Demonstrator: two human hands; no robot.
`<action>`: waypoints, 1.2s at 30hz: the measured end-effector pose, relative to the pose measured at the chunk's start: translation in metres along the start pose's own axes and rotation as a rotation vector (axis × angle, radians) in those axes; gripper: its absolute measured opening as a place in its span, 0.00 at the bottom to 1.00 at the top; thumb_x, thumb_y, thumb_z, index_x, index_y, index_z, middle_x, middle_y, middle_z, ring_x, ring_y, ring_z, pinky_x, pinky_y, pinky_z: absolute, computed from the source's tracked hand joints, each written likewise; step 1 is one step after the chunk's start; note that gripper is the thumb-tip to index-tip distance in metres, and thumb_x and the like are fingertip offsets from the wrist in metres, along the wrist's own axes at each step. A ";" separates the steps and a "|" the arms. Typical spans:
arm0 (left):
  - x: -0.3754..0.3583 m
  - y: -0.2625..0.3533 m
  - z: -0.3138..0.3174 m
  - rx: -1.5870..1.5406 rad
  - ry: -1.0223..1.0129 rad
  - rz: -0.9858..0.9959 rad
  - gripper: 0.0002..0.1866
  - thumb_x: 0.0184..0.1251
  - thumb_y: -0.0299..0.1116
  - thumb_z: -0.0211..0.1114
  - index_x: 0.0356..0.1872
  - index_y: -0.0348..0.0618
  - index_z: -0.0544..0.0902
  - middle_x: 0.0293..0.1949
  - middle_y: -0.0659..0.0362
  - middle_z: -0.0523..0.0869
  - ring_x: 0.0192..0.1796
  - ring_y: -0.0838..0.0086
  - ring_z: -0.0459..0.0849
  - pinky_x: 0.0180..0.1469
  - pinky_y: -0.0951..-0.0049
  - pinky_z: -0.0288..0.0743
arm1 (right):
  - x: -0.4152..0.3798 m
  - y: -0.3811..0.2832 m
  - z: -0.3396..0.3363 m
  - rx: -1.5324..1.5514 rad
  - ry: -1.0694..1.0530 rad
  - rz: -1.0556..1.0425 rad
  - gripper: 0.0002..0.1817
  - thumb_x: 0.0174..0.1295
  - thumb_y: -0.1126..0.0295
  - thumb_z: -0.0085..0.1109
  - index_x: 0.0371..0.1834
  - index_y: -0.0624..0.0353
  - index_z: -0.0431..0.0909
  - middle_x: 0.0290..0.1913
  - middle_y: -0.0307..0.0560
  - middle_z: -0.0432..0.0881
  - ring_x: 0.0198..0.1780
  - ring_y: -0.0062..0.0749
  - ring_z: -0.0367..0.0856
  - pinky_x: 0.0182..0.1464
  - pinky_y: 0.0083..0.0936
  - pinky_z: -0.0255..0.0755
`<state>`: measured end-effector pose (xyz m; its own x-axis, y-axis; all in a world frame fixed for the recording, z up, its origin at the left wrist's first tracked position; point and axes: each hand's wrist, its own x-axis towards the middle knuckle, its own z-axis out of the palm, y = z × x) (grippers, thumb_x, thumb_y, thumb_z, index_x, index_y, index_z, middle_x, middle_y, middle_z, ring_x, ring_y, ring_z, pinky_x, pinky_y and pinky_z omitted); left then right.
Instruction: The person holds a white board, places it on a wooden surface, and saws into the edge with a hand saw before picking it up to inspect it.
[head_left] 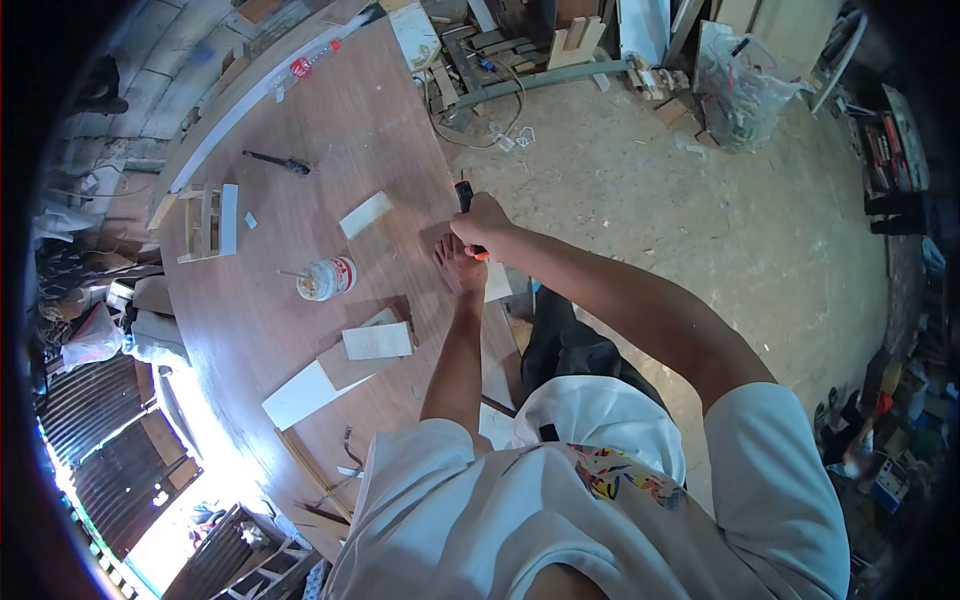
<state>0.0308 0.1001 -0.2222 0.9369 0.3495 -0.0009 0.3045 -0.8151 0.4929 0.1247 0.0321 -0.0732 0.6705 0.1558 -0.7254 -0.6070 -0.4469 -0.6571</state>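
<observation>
At the right edge of the wooden table [390,130], my right hand [482,222] is closed around a black and orange hand tool [463,195], whose exact kind I cannot make out. My left hand [459,268] lies palm down on the table edge, fingers spread, just below and left of my right hand. Near its wrist a pale board piece [497,281] shows at the edge. A white block [365,215] lies to the left of both hands. More white and brown board pieces [378,341] are stacked nearer my body.
A drink cup with a straw [327,279], a dark tool [277,162], a small wooden frame [208,222] and a bottle [314,60] are on the table. Scrap wood [575,45] and a plastic bag [745,85] stand beyond the concrete floor [640,200].
</observation>
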 end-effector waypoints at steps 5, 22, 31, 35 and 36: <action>0.001 -0.005 0.001 -0.041 0.011 0.091 0.31 0.46 0.41 0.68 0.53 0.43 0.71 0.53 0.51 0.74 0.60 0.53 0.66 0.61 0.50 0.58 | -0.035 -0.012 -0.017 0.216 -0.061 -0.016 0.02 0.55 0.79 0.46 0.28 0.60 0.65 0.18 0.44 0.68 0.14 0.28 0.68 0.14 0.29 0.61; 0.006 0.007 -0.007 0.082 0.134 0.193 0.15 0.49 0.34 0.62 0.39 0.41 0.75 0.42 0.53 0.76 0.49 0.57 0.71 0.52 0.59 0.63 | 0.032 0.053 0.020 0.072 0.142 -0.163 0.02 0.53 0.76 0.48 0.28 0.61 0.68 0.18 0.44 0.70 0.13 0.30 0.72 0.14 0.29 0.64; 0.001 0.009 -0.011 0.052 0.078 0.225 0.17 0.47 0.34 0.62 0.40 0.40 0.74 0.42 0.52 0.75 0.50 0.57 0.71 0.52 0.59 0.63 | 0.018 0.046 0.010 0.172 0.124 -0.130 0.01 0.54 0.78 0.47 0.28 0.61 0.66 0.17 0.45 0.69 0.12 0.30 0.71 0.13 0.28 0.65; 0.000 0.008 -0.004 0.036 0.159 0.192 0.17 0.48 0.36 0.62 0.39 0.41 0.74 0.42 0.53 0.74 0.49 0.58 0.71 0.51 0.59 0.63 | -0.016 0.004 -0.011 0.208 -0.041 -0.018 0.02 0.55 0.78 0.47 0.28 0.61 0.66 0.18 0.45 0.69 0.13 0.28 0.69 0.13 0.27 0.64; 0.003 0.008 -0.003 0.020 0.227 0.210 0.17 0.48 0.37 0.63 0.39 0.42 0.75 0.41 0.53 0.75 0.49 0.58 0.71 0.51 0.59 0.63 | -0.025 -0.009 -0.017 0.197 -0.046 -0.009 0.02 0.55 0.79 0.47 0.28 0.60 0.65 0.18 0.44 0.68 0.14 0.27 0.68 0.14 0.27 0.64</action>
<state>0.0353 0.0957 -0.2152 0.9180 0.2654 0.2945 0.1141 -0.8883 0.4448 0.1209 0.0175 -0.0453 0.6587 0.2012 -0.7250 -0.6760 -0.2647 -0.6877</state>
